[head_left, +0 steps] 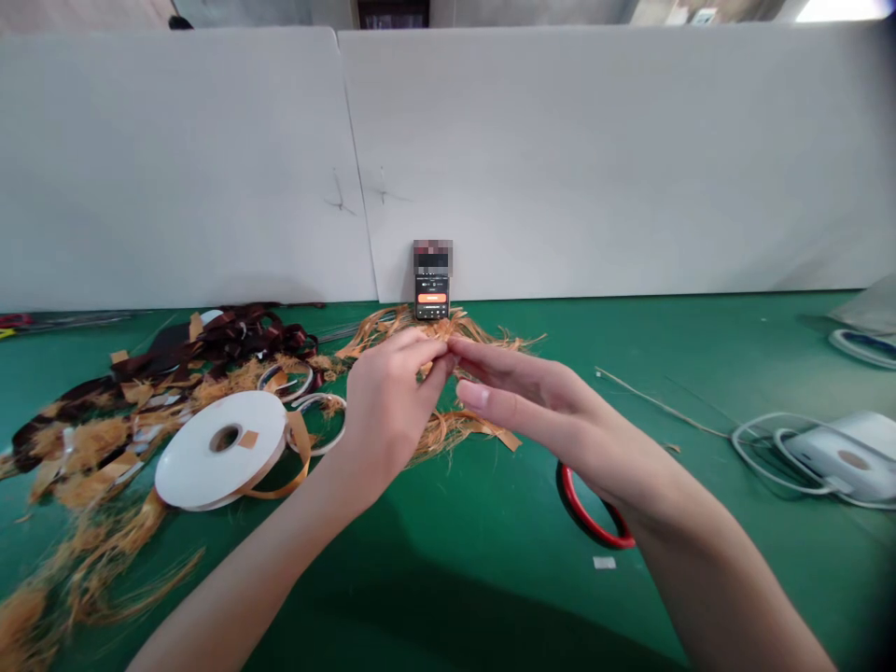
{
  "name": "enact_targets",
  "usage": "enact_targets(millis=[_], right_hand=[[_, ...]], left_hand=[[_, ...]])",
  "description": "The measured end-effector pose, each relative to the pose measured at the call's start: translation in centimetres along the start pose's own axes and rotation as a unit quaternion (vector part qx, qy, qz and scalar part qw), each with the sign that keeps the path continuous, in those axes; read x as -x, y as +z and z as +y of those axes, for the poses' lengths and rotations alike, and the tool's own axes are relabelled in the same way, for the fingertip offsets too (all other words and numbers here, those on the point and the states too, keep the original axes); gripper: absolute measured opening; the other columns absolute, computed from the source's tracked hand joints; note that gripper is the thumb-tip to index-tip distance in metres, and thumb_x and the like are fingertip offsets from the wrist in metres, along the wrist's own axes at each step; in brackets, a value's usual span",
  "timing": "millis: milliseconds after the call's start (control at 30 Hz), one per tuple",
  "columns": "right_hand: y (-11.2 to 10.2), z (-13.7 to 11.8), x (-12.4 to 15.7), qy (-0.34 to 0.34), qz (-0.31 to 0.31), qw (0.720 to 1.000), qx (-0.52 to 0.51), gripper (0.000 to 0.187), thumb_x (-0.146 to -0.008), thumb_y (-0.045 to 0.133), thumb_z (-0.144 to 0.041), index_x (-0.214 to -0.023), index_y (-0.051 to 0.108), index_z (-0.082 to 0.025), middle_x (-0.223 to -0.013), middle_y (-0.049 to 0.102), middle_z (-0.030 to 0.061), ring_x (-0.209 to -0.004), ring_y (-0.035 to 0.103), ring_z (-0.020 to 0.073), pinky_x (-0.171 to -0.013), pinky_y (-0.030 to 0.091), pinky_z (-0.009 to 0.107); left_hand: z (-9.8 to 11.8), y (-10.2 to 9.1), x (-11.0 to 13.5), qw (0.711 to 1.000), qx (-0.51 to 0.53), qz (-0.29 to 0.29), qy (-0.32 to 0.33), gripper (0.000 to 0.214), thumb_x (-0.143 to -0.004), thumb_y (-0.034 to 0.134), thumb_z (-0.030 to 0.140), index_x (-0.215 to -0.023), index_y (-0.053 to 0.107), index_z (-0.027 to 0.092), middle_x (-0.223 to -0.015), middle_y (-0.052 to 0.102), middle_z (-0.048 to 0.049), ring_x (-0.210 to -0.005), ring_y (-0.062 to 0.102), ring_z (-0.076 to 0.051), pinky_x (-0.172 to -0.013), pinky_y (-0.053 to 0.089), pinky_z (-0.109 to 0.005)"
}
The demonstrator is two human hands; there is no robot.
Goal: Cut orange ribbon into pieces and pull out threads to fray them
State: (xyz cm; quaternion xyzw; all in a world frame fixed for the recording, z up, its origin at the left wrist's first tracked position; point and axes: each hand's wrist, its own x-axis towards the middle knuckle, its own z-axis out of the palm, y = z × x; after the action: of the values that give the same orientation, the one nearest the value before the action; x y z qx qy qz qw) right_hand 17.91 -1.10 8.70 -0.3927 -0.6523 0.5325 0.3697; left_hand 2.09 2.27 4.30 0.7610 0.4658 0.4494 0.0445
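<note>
Pinching, between the left hand (388,406) and the right hand (532,411), a tuft of frayed orange fibres (435,357), the fingertips of both closing on it from either side, neither hand clenched into a fist, more strands hanging loose around the grip; stretching beneath everything, a green work mat (448,579); lying just below the right wrist, a red-and-black ring (570,490), with a small white scrap (604,562) near it; resting on its side left of the hands, a white ribbon spool (220,450), an orange ribbon end (300,462) trailing from it, two thin tape rings (318,422) just behind; spreading across the left of the mat, loose orange fibres (91,448) tangled with a heap of dark brown ribbon (224,338), much of the orange already shredded, some dark strips still flat and unfrayed; coiling at the right, a white cable (763,448) beside a white device (847,457); standing at the far edge of the mat, a phone (432,297) propped against a white partition (560,159), its screen lit
</note>
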Motion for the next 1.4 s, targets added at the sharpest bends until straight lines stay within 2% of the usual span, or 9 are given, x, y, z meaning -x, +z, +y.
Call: enact_targets(millis=[233, 367, 467, 533, 700, 833, 933, 1200, 1400], right_hand=[[-0.2, 1.1, -0.6, 0.083, 0.132, 0.982, -0.104, 0.023, -0.073, 0.072, -0.037, -0.089, 0.077, -0.02, -0.092, 0.074, 0.0077, -0.098, 0.067, 0.0234, -0.078, 0.056, 0.033], [-0.7, 0.6, -0.3, 0.11, 0.189, 0.97, -0.106, 0.027, -0.074, 0.07, -0.039, -0.09, 0.076, -0.018, -0.074, 0.073, 0.0066, -0.063, 0.068, 0.0161, -0.062, 0.054, 0.029], [-0.9, 0.5, -0.2, 0.057, 0.255, 0.963, -0.07, 0.025, -0.077, 0.067, -0.037, -0.09, 0.072, -0.017, -0.063, 0.069, 0.0034, -0.05, 0.058, 0.0102, -0.052, 0.047, 0.025], [-0.9, 0.8, -0.4, 0.05, 0.285, 0.957, -0.03, 0.035, -0.073, 0.07, -0.038, -0.1, 0.066, -0.017, -0.079, 0.071, 0.0056, -0.066, 0.063, 0.0134, -0.059, 0.05, 0.026], [0.1, 2.1, -0.9, 0.211, 0.122, 0.97, -0.004, 0.105, -0.053, 0.085, -0.046, -0.139, 0.033, -0.018, -0.132, 0.054, 0.0154, -0.115, 0.056, 0.0277, -0.084, 0.054, 0.036], [0.9, 2.2, -1.3, 0.197, 0.037, 0.971, -0.13, 0.077, -0.066, 0.079, -0.043, -0.131, 0.045, -0.019, -0.115, 0.065, 0.0102, -0.102, 0.065, 0.0222, -0.089, 0.054, 0.034], [1.1, 2.2, -1.6, 0.155, 0.061, 0.967, -0.191, 0.049, -0.071, 0.077, -0.031, -0.112, 0.057, -0.016, -0.095, 0.071, 0.0062, -0.086, 0.07, 0.0165, -0.084, 0.055, 0.029], [-0.1, 2.5, -1.8, 0.173, 0.113, 0.963, -0.173, 0.048, -0.067, 0.078, -0.019, -0.108, 0.054, -0.015, -0.074, 0.07, 0.0015, -0.069, 0.068, 0.0134, -0.072, 0.055, 0.026], [-0.8, 2.7, -0.9, 0.143, 0.145, 0.968, -0.146, 0.042, -0.07, 0.074, -0.029, -0.107, 0.061, -0.014, -0.084, 0.069, 0.0051, -0.08, 0.066, 0.0166, -0.078, 0.053, 0.031]], left_hand=[[0.6, -0.1, 0.1, 0.999, -0.031, -0.038, -0.022, 0.018, -0.083, 0.056, 0.016, -0.079, 0.073, 0.016, -0.074, 0.069, -0.0051, -0.062, 0.056, -0.014, -0.058, 0.04, -0.027], [0.2, -0.3, -0.2, 0.997, -0.045, -0.016, -0.062, 0.018, -0.084, 0.057, 0.021, -0.075, 0.072, 0.016, -0.072, 0.067, -0.0044, -0.061, 0.053, -0.014, -0.06, 0.038, -0.029], [-0.1, -0.6, -0.5, 0.989, 0.046, -0.042, -0.135, 0.018, -0.083, 0.061, 0.029, -0.074, 0.071, 0.017, -0.069, 0.066, -0.0022, -0.057, 0.049, -0.012, -0.057, 0.036, -0.028], [-0.2, -0.7, -0.8, 0.969, 0.147, -0.065, -0.189, 0.019, -0.081, 0.063, 0.035, -0.074, 0.071, 0.019, -0.069, 0.067, -0.0014, -0.057, 0.049, -0.012, -0.056, 0.037, -0.027], [0.1, -0.5, -0.9, 0.892, 0.354, -0.05, -0.276, 0.017, -0.077, 0.069, 0.036, -0.075, 0.072, 0.02, -0.077, 0.067, -0.0012, -0.063, 0.051, -0.01, -0.056, 0.037, -0.023], [0.3, -0.4, -0.7, 0.846, 0.421, -0.048, -0.322, 0.016, -0.074, 0.072, 0.036, -0.075, 0.072, 0.02, -0.077, 0.065, -0.0005, -0.064, 0.05, -0.009, -0.053, 0.036, -0.021], [0.6, 0.0, -0.4, 0.825, 0.457, -0.047, -0.33, 0.015, -0.075, 0.072, 0.034, -0.073, 0.07, 0.019, -0.075, 0.063, -0.0002, -0.064, 0.051, -0.009, -0.054, 0.038, -0.021], [0.7, 0.2, -0.6, 0.786, 0.492, -0.037, -0.373, 0.02, -0.076, 0.071, 0.031, -0.066, 0.064, 0.015, -0.064, 0.047, 0.0031, -0.053, 0.034, -0.004, -0.045, 0.027, -0.019], [0.5, -0.4, -0.1, 0.745, 0.51, -0.016, -0.429, 0.015, -0.077, 0.07, 0.029, -0.074, 0.064, 0.016, -0.073, 0.054, 0.0023, -0.061, 0.048, -0.006, -0.054, 0.035, -0.019]])
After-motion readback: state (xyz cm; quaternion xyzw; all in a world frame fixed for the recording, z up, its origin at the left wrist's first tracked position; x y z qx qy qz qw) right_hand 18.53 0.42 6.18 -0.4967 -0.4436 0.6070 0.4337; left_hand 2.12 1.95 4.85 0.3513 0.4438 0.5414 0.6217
